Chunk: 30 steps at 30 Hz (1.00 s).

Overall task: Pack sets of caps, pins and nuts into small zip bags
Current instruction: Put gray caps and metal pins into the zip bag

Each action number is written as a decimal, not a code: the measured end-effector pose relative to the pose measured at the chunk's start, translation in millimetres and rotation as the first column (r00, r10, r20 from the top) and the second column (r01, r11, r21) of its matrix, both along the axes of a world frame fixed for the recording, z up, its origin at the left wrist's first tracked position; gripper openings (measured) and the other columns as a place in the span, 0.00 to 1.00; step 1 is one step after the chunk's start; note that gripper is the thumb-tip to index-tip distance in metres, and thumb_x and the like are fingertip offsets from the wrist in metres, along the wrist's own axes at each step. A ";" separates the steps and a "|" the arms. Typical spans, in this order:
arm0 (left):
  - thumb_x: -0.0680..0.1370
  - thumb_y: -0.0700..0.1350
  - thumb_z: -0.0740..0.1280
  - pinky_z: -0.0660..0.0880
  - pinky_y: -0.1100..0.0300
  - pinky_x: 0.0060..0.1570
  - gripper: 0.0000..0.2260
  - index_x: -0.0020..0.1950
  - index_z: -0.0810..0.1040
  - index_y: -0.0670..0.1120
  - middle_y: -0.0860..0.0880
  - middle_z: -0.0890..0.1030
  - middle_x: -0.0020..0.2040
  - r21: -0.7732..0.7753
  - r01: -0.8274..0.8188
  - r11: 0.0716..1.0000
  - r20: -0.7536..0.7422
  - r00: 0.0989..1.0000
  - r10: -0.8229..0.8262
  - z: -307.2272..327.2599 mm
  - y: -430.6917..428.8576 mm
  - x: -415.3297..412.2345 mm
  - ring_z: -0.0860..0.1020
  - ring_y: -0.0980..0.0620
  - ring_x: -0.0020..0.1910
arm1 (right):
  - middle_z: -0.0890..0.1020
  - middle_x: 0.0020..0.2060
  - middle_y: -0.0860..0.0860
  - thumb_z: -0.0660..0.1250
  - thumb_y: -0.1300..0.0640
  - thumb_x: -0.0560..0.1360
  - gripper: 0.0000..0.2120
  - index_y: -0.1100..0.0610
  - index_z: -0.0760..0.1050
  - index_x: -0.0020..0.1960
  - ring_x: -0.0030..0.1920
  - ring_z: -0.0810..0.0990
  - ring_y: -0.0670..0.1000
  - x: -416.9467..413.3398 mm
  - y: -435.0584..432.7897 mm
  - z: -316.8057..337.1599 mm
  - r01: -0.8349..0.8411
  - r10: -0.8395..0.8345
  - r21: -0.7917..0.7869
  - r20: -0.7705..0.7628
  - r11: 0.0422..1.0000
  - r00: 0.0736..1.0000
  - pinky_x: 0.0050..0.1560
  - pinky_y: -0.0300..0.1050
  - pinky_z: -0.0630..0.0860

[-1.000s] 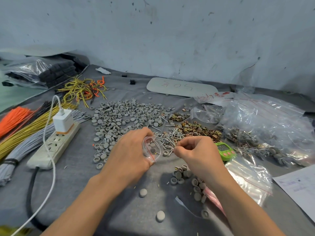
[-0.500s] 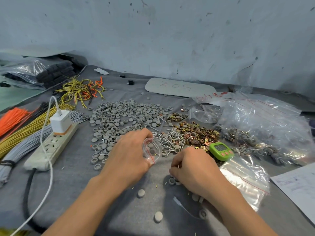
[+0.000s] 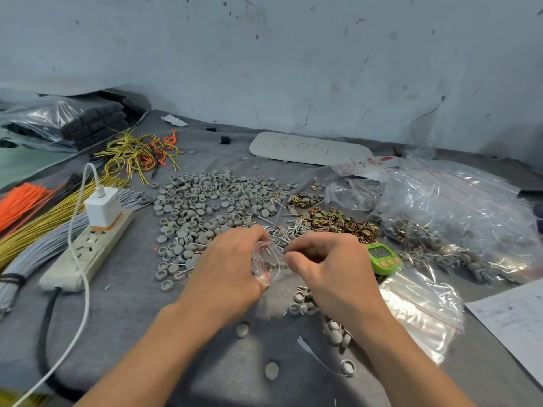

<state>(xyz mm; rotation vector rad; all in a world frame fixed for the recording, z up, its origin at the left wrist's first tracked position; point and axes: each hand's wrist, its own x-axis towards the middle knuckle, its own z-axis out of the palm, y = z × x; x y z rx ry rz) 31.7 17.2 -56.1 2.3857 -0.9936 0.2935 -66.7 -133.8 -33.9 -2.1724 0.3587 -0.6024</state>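
- Near centre of desk point(image 3: 132, 304): my left grip point(image 3: 226, 271) pinches the small zip bag point(image 3: 269, 270), mouth gaping rightward to receive parts.
- Right grip point(image 3: 335, 268) curled at that mouth; what it pinches, I cannot tell.
- Caps point(image 3: 211, 198), pins point(image 3: 282, 233), nuts point(image 3: 338, 218) heaped just beyond, presumably for short reaches.

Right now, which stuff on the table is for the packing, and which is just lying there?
For the job: small zip bag in the left hand, grey caps, pins, brass nuts, spare zip bags.
Just lying about: power strip, white charger, wire bundles, green timer, paper sheet.
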 end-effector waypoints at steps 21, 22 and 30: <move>0.73 0.46 0.74 0.68 0.61 0.45 0.15 0.50 0.70 0.57 0.58 0.75 0.46 0.049 0.048 0.998 -0.028 0.999 -0.047 -6.3 -2.0 -2.7 0.72 0.55 0.48 | 0.84 0.41 0.48 0.64 0.58 0.78 0.14 0.44 0.86 0.52 0.42 0.79 0.53 15.9 8.9 -16.9 -0.226 0.070 -0.363 -0.394 0.904 0.917 0.42 0.47 0.75; 0.73 0.47 0.74 0.68 0.60 0.45 0.15 0.50 0.69 0.57 0.58 0.75 0.46 0.069 0.047 0.996 -0.027 0.999 -0.046 -7.5 -2.4 -2.8 0.72 0.55 0.48 | 0.84 0.41 0.50 0.63 0.59 0.77 0.14 0.45 0.85 0.53 0.42 0.79 0.54 17.3 10.1 -18.8 -0.249 0.075 -0.362 -0.431 0.898 0.899 0.41 0.47 0.75; 0.74 0.49 0.74 0.69 0.58 0.43 0.19 0.55 0.65 0.61 0.57 0.77 0.48 0.144 0.058 0.988 -0.128 0.991 -0.040 -11.6 -1.7 0.7 0.75 0.55 0.47 | 0.80 0.37 0.53 0.69 0.52 0.79 0.06 0.53 0.78 0.44 0.39 0.78 0.58 24.8 14.8 -26.0 -0.255 0.000 -0.414 -0.523 0.874 0.852 0.38 0.48 0.74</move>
